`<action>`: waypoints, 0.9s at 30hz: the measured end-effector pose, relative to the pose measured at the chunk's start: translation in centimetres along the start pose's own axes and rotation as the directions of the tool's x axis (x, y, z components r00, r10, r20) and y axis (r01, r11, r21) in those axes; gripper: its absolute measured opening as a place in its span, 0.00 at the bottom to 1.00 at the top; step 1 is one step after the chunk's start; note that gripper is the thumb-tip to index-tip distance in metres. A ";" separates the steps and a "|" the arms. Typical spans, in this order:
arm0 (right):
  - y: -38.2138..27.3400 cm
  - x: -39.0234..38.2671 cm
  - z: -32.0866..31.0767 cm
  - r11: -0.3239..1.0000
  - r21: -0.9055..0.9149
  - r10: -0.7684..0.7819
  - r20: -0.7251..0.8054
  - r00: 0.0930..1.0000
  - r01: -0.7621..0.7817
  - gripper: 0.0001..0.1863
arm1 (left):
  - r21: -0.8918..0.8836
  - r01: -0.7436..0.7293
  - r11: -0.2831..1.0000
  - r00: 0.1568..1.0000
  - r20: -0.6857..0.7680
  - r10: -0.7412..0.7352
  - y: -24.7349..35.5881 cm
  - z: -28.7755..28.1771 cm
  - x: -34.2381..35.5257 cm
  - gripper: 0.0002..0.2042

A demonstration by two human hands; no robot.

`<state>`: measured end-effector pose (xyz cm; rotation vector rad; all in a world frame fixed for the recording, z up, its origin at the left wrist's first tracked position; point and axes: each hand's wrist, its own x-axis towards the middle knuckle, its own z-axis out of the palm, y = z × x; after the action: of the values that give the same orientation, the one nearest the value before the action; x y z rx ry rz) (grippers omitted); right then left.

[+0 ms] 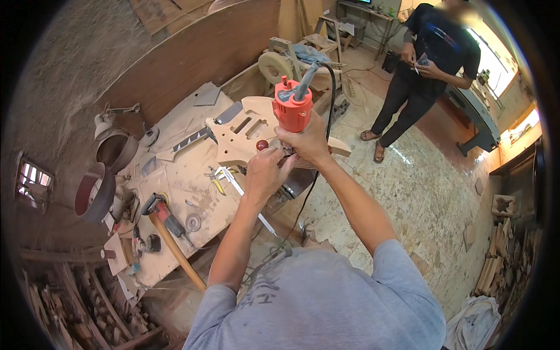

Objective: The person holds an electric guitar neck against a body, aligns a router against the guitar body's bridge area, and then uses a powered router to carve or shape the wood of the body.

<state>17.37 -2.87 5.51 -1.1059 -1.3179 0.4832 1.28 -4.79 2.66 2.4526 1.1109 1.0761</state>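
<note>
A red electric router stands upright at the right part of a pale wooden guitar body. My right hand is wrapped around the lower part of its housing. Lower and to the left, my left hand is closed at the router's base, beside its round dark-red knob; its fingertips are partly hidden. The cutting end of the router is out of sight behind my hands. A guitar neck with dark inlays extends left from the body. Just left of my left forearm lies a caliper, with yellow-handled pliers beside it.
The workbench also bears an angle grinder, a cordless drill, a desk lamp and a wooden handle. A black power cord hangs from the router past my right forearm. Another person stands at the far right.
</note>
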 end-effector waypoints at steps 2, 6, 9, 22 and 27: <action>0.0 0.0 -0.3 0.999 -0.015 0.034 0.025 0.999 -0.033 0.28 | -0.042 -0.031 0.999 0.998 -0.058 0.028 -0.3 0.7 0.0 0.14; -0.5 0.2 -0.3 1.000 -0.019 -0.004 -0.001 1.000 0.004 0.27 | -0.108 -0.070 0.992 0.995 -0.084 0.061 -0.4 1.6 -0.1 0.13; -0.3 0.0 0.0 1.000 -0.023 0.009 0.015 1.000 -0.009 0.28 | -0.138 -0.087 0.987 0.994 -0.083 0.076 0.8 3.8 -1.0 0.11; 0.1 -0.1 -0.4 0.999 -0.031 -0.018 0.030 0.999 0.019 0.29 | 0.091 -0.167 0.982 0.986 0.001 0.167 -4.5 -0.9 -0.3 0.30; -0.2 -0.2 -0.5 0.999 -0.027 0.038 0.058 0.998 -0.037 0.28 | -0.018 0.036 0.999 0.968 0.248 -0.030 -6.0 0.5 0.5 0.40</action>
<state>17.75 -3.32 5.62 -1.1466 -1.3595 0.5312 -1.49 -0.27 -0.31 2.4581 1.0495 0.7416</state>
